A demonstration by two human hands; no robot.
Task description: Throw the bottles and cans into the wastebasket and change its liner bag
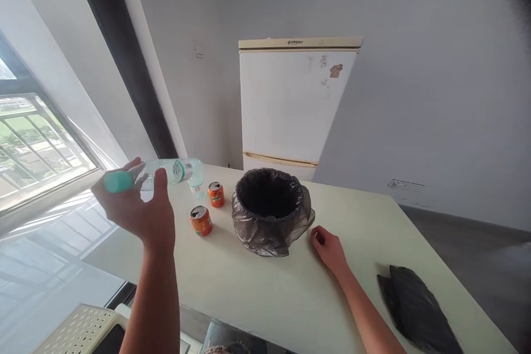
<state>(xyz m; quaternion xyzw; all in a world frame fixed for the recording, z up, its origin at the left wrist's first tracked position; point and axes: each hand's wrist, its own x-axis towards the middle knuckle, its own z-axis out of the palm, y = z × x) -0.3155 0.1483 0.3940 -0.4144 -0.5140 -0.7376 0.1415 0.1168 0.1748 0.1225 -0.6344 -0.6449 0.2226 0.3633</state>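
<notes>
Window [39,144]: far left, barred and bright; its glare could make clear plastic hard to judge.
Crate [78,326]: near left, perforated, partly out of view.
Left hand [145,215]: raised over the left end of the table [232,282], thumb and fingers closed around the held bottle.
Held bottle [166,170]: off the table, roughly level, green cap towards near left, base towards the standing bottle [197,185]. Thin plastic might buckle and slip if squeezed unevenly.
Standing bottle: upright, far left on the table, overlapped by the held one; I cannot tell whether they touch. A low swing to the right could tip it.
Near can [201,221]: orange, upright, its top opened; a sleeve-height sweep of the left arm might topple it, and any leftover drink would spill.
Far can [216,194]: orange, upright, between the standing bottle and the bin; same risk.
Bin [260,235]: mid-table, mouth up, draped in a dark liner. A snag on the loose folds could drag the liner inward.
Fridge [290,102]: far side, beyond the table.
Right hand [331,251]: low, just right of the bin, fingers loosely curled, nothing seen in them; I cannot tell whether the fingertips press together. A careless nudge could shift the bin.
Spare bag [418,304]: near right, dark, flat on the table.
</notes>
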